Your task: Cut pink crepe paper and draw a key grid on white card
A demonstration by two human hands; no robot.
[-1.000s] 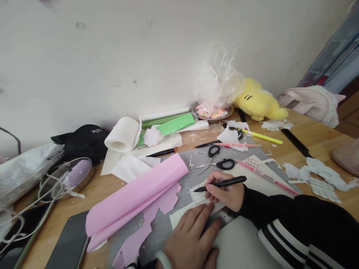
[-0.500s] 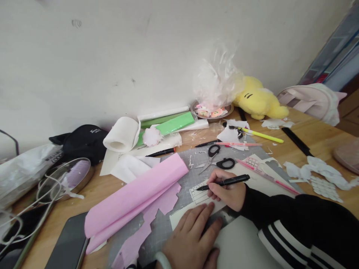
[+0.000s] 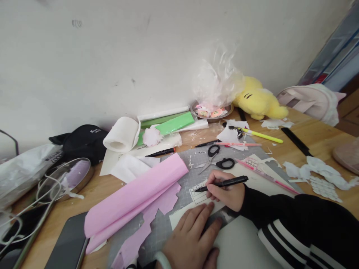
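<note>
Fingers of my right hand (image 3: 226, 189) are wrapped round a black pen (image 3: 231, 181), its tip on a small paper piece (image 3: 199, 197) marked with lines and a row of small circles. My left hand (image 3: 190, 237) lies spread on white paper (image 3: 176, 219) just below that piece, holding nothing. Black-handled scissors (image 3: 224, 163) lie open above my right hand, on the grey cutting mat (image 3: 182, 149). Left of my hands is folded pink paper (image 3: 137, 196), with cut pink scraps (image 3: 168, 201) beside it.
A phone (image 3: 67, 243) rests at the lower left, near a dish (image 3: 86, 179) and white cables. Behind stand a paper roll (image 3: 121, 134), green packets (image 3: 174, 124), a bowl with a plastic bag (image 3: 218, 82) and a yellow plush (image 3: 258, 99). Pens and white scraps lie right.
The pen tip and my right hand have shifted slightly left along the drawn circles. My left hand has stayed in place.
</note>
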